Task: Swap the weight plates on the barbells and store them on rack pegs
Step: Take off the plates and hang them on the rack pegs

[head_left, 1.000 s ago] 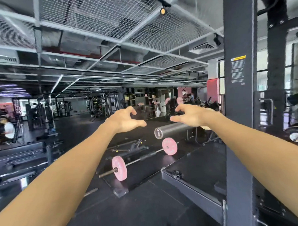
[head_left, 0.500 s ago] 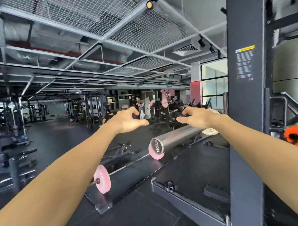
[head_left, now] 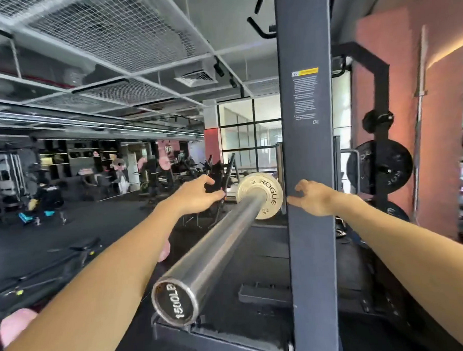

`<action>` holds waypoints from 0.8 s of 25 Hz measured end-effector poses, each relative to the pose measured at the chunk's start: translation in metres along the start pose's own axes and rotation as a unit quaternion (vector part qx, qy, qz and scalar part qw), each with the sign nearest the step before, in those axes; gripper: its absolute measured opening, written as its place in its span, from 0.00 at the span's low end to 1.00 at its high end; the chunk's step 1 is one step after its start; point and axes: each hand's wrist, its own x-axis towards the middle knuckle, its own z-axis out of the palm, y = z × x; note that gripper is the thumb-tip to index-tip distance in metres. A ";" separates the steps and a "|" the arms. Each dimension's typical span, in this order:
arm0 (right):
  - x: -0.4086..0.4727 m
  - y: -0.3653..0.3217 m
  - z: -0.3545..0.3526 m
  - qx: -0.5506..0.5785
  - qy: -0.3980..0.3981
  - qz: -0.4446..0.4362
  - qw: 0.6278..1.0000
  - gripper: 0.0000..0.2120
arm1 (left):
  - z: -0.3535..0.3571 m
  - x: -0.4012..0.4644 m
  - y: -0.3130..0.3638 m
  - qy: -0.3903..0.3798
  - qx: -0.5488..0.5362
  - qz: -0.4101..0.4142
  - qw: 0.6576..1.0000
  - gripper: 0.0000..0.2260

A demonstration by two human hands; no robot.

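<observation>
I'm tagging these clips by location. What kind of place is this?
A commercial gym, most likely its free-weights area. A steel barbell sleeve carries a pale Rogue plate beside a dark rack upright, black plates hang on pegs to the right, and more machines fill the background.

Dark rubber floor (head_left: pixel 76 235), mesh ceiling panels (head_left: pixel 107 29), gridded window (head_left: pixel 250 137), salmon wall (head_left: pixel 396 88).

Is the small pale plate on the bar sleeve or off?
On: the pale plate sits around the barbell sleeve, neither hand gripping it.

one barbell (head_left: pixel 217 242), one pale plate (head_left: pixel 263 194), two hands (head_left: pixel 196 194)
</observation>
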 end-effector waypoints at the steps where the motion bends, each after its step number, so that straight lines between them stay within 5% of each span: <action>1: 0.005 0.001 0.002 0.005 0.005 0.008 1.000 0.29 | 0.009 0.015 -0.002 -0.013 -0.001 0.013 1.000 0.26; 10: 0.057 -0.039 0.034 0.128 0.058 0.067 0.988 0.22 | 0.071 0.124 0.001 -0.040 -0.071 0.115 0.990 0.18; 14: 0.060 -0.044 0.047 0.114 0.111 0.078 0.984 0.14 | 0.080 0.128 -0.003 -0.014 -0.088 0.122 0.989 0.14; 20: 0.015 -0.059 0.032 0.154 0.075 0.050 0.984 0.09 | 0.064 0.087 -0.007 -0.009 -0.097 0.111 0.989 0.13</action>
